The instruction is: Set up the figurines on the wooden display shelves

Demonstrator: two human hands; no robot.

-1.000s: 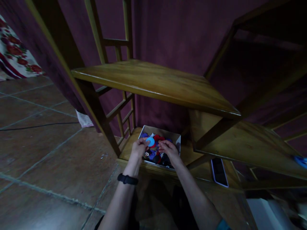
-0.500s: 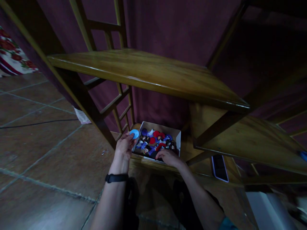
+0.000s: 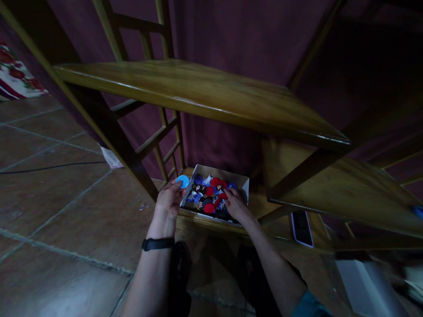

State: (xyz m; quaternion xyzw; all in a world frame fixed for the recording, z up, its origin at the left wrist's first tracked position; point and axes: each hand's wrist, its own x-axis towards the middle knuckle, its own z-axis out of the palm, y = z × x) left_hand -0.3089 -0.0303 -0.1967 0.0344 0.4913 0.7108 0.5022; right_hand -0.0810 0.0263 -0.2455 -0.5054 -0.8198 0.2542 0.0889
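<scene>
My left hand pinches a light blue disc at the left rim of a shallow white cardboard box. The box is filled with small figures and round pieces in red, blue and black. Over the right side of the box is my right hand, its fingers stretched down among the pieces near a red one. Nothing shows in its grasp. A red round piece lies near the front of the box. Finer details of the figures are too dark and small to make out.
The box stands on a low wooden shelf, beneath a higher wooden board. A lattice side frame rises at left. A phone lies on the shelf to the right. A black cable crosses the tiled floor.
My right hand has moved from the box's front edge up and right, over the pieces. A red round piece now shows near the front. My left hand keeps the blue disc.
</scene>
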